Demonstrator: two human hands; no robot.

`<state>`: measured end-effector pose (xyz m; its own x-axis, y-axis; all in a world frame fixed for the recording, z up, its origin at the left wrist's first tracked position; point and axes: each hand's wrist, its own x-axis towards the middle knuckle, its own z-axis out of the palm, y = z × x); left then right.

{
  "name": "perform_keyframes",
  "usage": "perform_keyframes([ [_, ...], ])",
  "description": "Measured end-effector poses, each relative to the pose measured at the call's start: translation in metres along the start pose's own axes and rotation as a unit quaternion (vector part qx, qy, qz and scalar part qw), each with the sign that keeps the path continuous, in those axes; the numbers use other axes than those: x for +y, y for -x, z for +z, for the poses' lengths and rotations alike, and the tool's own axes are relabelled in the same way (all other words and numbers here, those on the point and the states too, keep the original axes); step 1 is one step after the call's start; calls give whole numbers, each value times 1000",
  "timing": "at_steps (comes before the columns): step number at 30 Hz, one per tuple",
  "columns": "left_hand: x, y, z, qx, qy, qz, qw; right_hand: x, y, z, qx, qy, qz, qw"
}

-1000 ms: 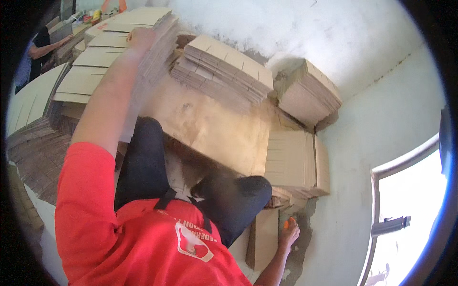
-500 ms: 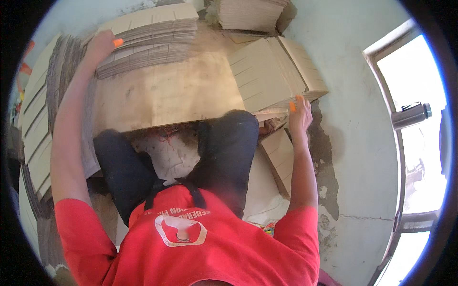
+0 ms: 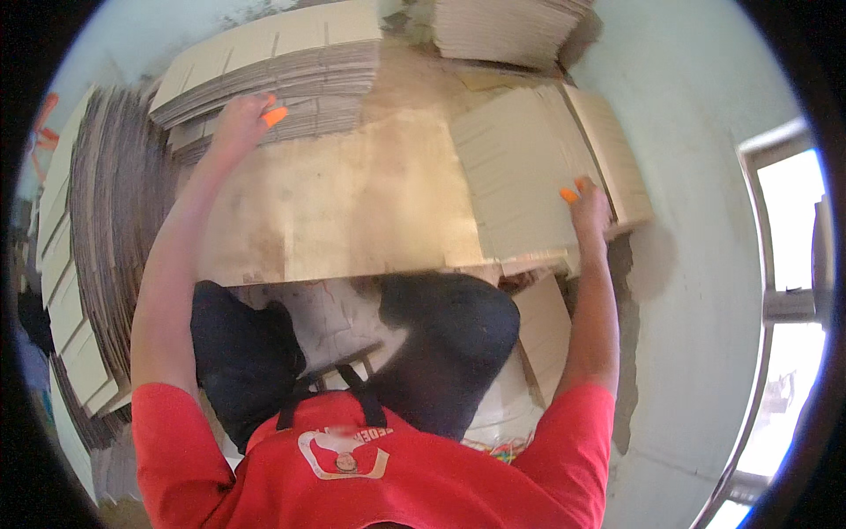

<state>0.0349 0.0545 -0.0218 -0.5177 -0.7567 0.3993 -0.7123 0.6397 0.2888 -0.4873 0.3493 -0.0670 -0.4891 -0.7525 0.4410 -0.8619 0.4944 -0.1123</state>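
My left hand point(image 3: 242, 128) is over the near side of a stack of flat cardboard pieces point(image 3: 300, 66) at the back left. Its thumb and forefinger wear orange tip covers and stand apart, with nothing visible between them. My right hand point(image 3: 590, 212) is at the right part of another cardboard stack point(image 3: 515, 167), over its top sheet. Orange covers sit on its thumb and forefinger too, held slightly apart; its other fingers are curled. Between the hands lies a wooden board point(image 3: 352, 203) in front of my knees.
A tall cardboard stack point(image 3: 115, 229) rises along the left. Another pile point(image 3: 507, 31) stands at the back, near the wall. A cardboard piece point(image 3: 546, 331) leans below the board at the right. A pale wall point(image 3: 679, 353) with a window point(image 3: 784, 379) bounds the right side.
My left hand has come right and nearer, off the left end of the back stack. My right hand has moved from the right stack's near edge onto its top. The view has shifted.
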Motion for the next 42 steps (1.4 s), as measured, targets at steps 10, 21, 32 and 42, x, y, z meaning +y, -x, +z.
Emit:
perform_keyframes([
  [10,-30,-88,43,172,-283,84,940,-15,6,-52,147,-350,111,919],
  [21,-41,-119,37,-3,-218,59,974,-109,5,-71,1,-717,106,689],
  [32,15,-88,16,51,-305,228,923,-247,-3,-74,19,-655,166,737],
  [42,49,-50,40,-42,-355,234,904,-251,9,-49,1,-558,38,829],
])
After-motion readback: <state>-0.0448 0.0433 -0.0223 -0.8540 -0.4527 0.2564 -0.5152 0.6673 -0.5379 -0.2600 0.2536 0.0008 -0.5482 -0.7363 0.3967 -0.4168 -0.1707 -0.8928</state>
